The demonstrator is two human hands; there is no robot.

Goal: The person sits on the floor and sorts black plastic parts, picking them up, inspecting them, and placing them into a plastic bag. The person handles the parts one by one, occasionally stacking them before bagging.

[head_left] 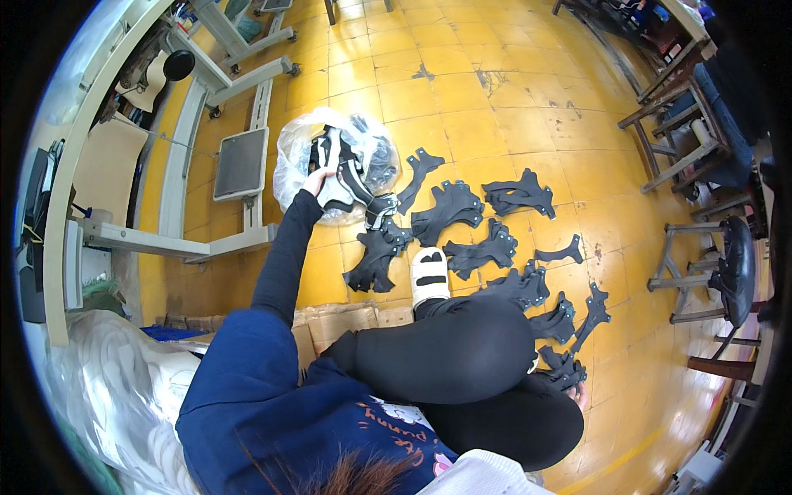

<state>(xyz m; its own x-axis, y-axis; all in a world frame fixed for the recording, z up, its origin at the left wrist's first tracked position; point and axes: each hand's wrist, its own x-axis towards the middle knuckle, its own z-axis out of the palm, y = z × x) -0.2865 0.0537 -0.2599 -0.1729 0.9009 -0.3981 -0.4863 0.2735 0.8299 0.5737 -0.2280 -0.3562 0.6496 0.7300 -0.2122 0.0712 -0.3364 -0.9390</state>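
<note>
At the mouth of a clear plastic bag (290,157), my left hand (318,180) is closed on black-and-white cut pieces (345,183), shaped like forked straps. More of these pieces fill the bag, and some hang over its near edge. My right hand (580,396) shows only in part beyond my knee, its visible fingers stretched out beside a small pile of black forked pieces (565,371). Its palm is hidden. Several more piles of black pieces (450,210) lie on the floor between the bag and my right knee, with metal-looking dots at their ends.
Yellow tiles cover the floor (462,107). A machine stand with a grey pedal (241,163) is left of the bag. Stools (726,272) line the right side. Cardboard (346,320) lies by my legs, and a filled plastic sack (124,388) stands at my left. My sandalled foot (430,274) is among the piles.
</note>
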